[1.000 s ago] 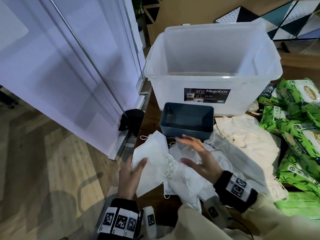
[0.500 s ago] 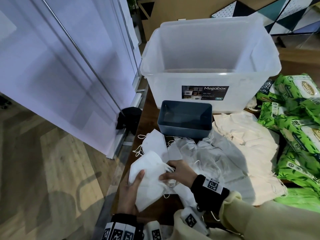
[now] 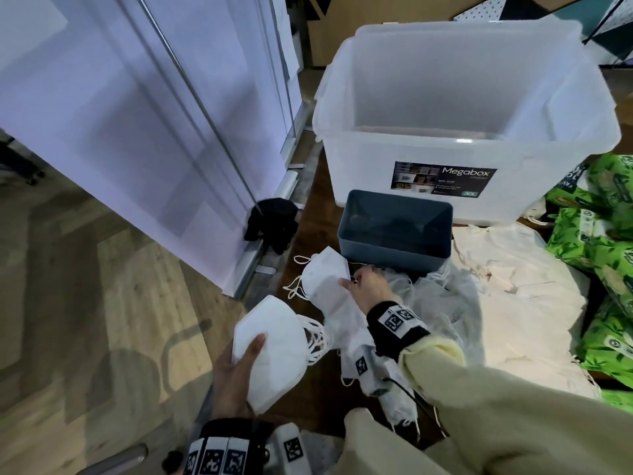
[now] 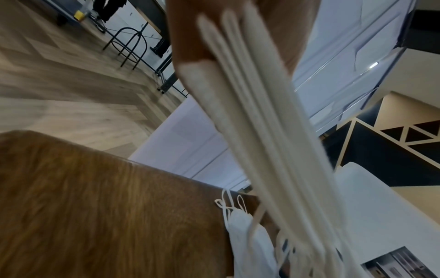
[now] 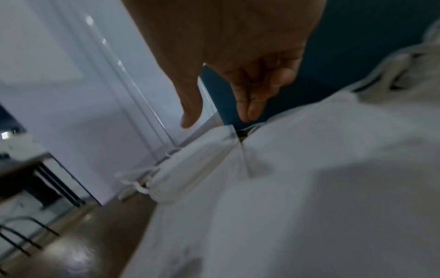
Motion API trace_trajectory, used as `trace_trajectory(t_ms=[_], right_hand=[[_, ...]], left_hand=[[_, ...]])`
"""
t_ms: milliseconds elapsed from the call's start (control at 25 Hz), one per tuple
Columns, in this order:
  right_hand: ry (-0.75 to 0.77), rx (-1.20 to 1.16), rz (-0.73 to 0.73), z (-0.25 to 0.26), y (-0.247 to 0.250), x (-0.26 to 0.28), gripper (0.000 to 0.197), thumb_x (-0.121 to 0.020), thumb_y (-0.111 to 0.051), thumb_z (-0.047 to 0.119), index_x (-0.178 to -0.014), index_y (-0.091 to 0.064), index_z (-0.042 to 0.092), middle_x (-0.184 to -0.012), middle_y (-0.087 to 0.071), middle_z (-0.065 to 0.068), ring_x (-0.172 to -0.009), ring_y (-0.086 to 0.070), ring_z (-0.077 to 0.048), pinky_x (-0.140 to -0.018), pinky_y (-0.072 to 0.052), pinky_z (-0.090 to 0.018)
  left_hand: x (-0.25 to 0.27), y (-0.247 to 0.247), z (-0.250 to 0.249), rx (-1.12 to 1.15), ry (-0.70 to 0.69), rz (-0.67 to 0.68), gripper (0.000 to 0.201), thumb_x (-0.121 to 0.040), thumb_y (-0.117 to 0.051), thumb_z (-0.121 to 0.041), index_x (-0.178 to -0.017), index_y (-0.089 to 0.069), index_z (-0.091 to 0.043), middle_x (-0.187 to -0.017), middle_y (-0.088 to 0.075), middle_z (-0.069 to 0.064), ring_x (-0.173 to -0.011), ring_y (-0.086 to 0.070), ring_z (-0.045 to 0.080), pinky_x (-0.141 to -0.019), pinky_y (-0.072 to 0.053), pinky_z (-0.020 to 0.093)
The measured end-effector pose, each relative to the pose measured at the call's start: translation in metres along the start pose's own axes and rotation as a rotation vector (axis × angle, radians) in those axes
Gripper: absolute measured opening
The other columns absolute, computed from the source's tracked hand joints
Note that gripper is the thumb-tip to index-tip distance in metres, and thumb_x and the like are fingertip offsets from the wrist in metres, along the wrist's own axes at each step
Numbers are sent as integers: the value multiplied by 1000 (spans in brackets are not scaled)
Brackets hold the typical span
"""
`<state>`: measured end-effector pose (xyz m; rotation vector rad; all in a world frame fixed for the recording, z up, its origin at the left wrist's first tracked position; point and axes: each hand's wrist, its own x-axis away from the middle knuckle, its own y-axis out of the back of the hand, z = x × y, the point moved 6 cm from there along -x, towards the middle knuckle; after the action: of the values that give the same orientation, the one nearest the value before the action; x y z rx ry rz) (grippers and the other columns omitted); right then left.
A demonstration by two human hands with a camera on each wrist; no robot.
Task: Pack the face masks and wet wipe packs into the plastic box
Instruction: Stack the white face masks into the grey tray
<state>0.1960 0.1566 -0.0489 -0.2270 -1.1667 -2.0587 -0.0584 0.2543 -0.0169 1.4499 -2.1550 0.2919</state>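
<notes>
My left hand grips a stack of folded white face masks, thumb on top, out past the table's left edge; the left wrist view shows the stack edge-on. My right hand reaches forward, holding nothing. Its fingertips touch the edge of a single white mask lying by the blue bin, with the thumb held apart. More masks lie heaped on the table. The clear plastic box stands open behind. Green wet wipe packs are piled at the right.
A small dark blue bin sits in front of the box. Cream cloth bags lie between the mask pile and the wipes. A white partition and wood floor are left of the brown table.
My right hand has left the stack and moved forward to the single mask by the bin. My left hand has carried the stack down and to the left.
</notes>
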Motion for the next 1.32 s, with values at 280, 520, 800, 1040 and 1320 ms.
trace_trajectory(t_ms=[280,520,800,1040,1320], right_hand=[[-43,287,-154,10,-21,-23,69,-82,-66,34,-134,-32,2,-141,-37,-20,-134,-30,-35,-114,-21,-46],[-23,-255,-208,2,12,-4,22,-86,-57,14,-107,-48,12,-105,-62,-11,-98,-56,-30,-78,-41,-30],[448,-662,-215,-5,126,74,22,-80,-65,-4,-80,-57,17,-64,-58,8,-59,-49,4,-59,-39,-5],[548,-239,358,17,76,105,17,-71,-77,10,-81,-64,17,-79,-64,11,-74,-59,1,-71,-47,-12],[673,52,279,82,41,72,23,-74,-74,16,-95,-67,9,-101,-65,-10,-87,-49,-14,-63,-32,-6]], left_hand=[[-15,-5,-17,13,3,61,31,-82,-69,-31,-109,-61,-18,-107,-67,7,-99,-62,30,-84,-53,46],[-15,-23,-23,56,1,120,40,-83,-67,-29,-119,-53,-17,-113,-61,8,-95,-59,24,-65,-49,30],[-11,-30,-22,22,-5,140,73,-54,-80,-56,-116,-61,-22,-118,-65,6,-108,-60,33,-93,-48,56],[7,-65,-28,-148,-80,334,24,-84,-67,-26,-107,-63,-23,-104,-69,2,-96,-65,22,-80,-55,37],[28,-85,-26,-128,-47,444,31,-96,-38,-36,-97,-67,-23,-88,-75,-5,-85,-69,6,-75,-56,23]])
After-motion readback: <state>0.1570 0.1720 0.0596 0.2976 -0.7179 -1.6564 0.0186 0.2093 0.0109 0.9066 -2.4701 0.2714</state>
